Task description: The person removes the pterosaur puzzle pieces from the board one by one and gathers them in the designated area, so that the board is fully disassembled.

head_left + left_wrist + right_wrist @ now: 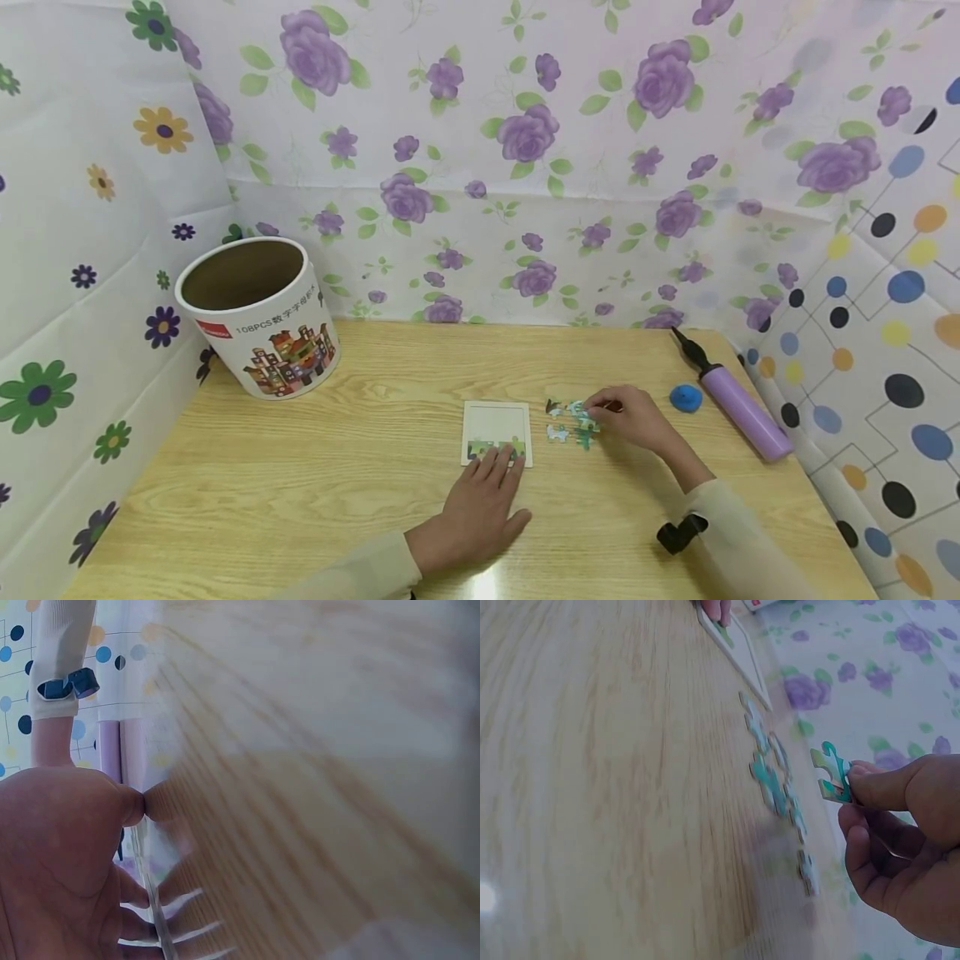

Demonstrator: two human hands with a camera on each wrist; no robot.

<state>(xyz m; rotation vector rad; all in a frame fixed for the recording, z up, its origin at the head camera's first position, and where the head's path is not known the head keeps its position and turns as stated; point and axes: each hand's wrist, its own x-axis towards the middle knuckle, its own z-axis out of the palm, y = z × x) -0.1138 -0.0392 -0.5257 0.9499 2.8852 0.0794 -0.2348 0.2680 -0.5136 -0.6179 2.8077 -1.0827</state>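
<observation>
My left hand [482, 510] lies palm down with straight fingers resting on the lower edge of a white square puzzle tray [467, 421]. Green puzzle pieces [517, 444] fill the tray's lower strip, partly hidden by the fingers; its upper part shows bare board. To the tray's right, my right hand [630, 415] is raised over several loose puzzle pieces [557, 433]. In the right wrist view, thumb and finger pinch one green and teal puzzle piece [831, 774], held above the table. Loose pieces [768, 784] lie below it.
A large white bucket [292, 333] with printed blocks stands at the back left. Right of my right hand are a blue lump [686, 397] and a purple hand pump [746, 412] with a black nozzle. Patterned cloth walls [480, 167] border the wooden table [337, 467].
</observation>
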